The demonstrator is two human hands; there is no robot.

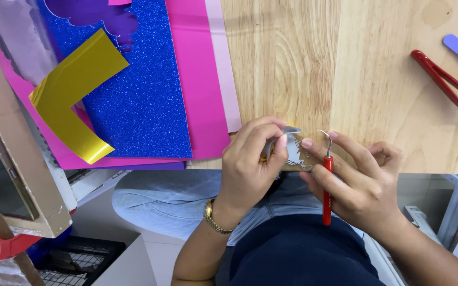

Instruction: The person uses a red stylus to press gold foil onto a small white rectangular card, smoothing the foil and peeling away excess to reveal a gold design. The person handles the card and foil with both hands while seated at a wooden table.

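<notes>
At lower centre of the frame, just over the near edge of the wooden worktop (345,79), both hands hold a small brown card piece (297,154) with a silvery cut-out on it. A weeding hook (327,180) with a red handle runs nearly upright, its bent metal tip pointing up. The left hand (247,169), wearing a gold watch (214,218), curls in with its grip clamped on the card. The right hand (359,188) is closed around the hook's handle, its forefinger tip on the card. In the upper left of the frame lie a blue glitter sheet (144,100), pink sheets (200,74) and a glossy gold L-shaped strip (75,90); red tweezers (443,79) lie at the upper right.
</notes>
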